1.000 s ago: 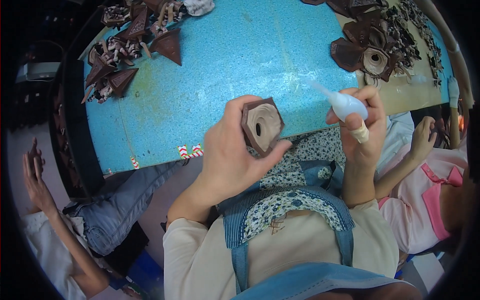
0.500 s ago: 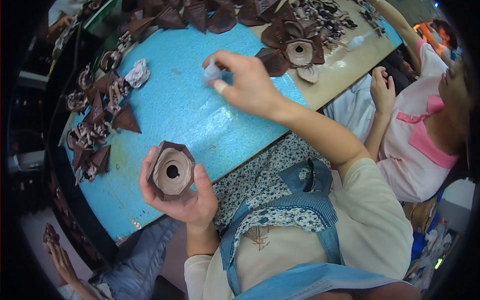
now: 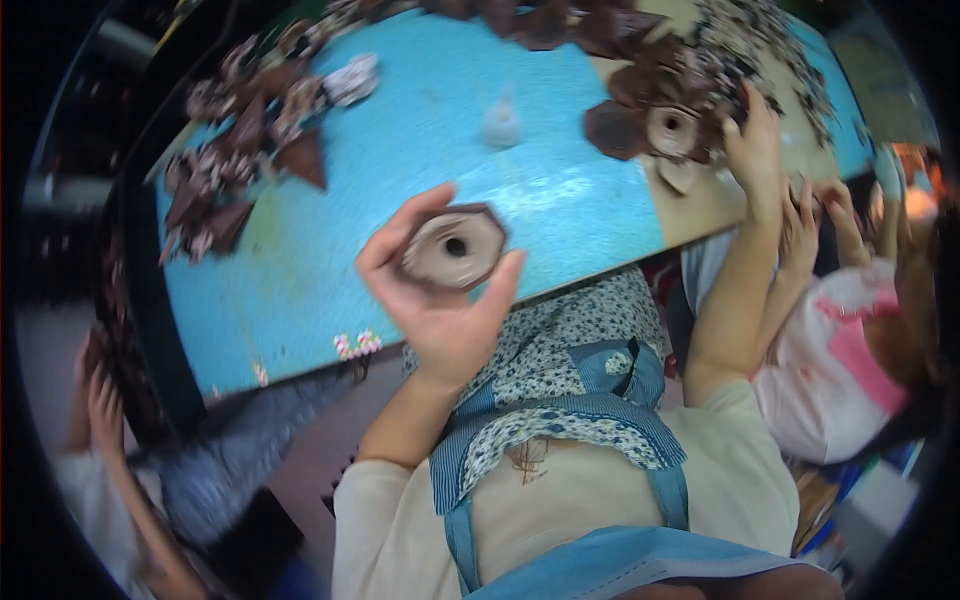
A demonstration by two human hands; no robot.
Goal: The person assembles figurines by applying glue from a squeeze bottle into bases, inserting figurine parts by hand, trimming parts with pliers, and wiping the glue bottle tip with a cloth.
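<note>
My left hand (image 3: 445,335) is wrapped round a dark brown, faceted hollow piece (image 3: 482,248). Its pale beige inside faces up, with a round black hole in the middle. Far to the right, my right hand (image 3: 755,145) reaches to the edge of a heap of small dark and pale curled pieces (image 3: 755,45); motion smears its fingers, so whether they grip anything is unclear. On the blue mat (image 3: 410,120) a small translucent squeeze bottle (image 3: 502,125) stands upright, apart from both hands. A similar hollow piece with a pale inside (image 3: 672,130) sits beside my right hand.
More brown pointed pieces line the far edge and lie with pale curled bits at the left (image 3: 300,158). A crumpled white wad (image 3: 351,80) rests near them. At right sits a co-worker in a pink-and-white top (image 3: 815,370); another person's hands (image 3: 103,400) show at lower left.
My right hand has let go of the squeeze bottle, which now stands on the mat, and has moved right to the heap. The view has shifted; my left hand still holds the hollow piece.
</note>
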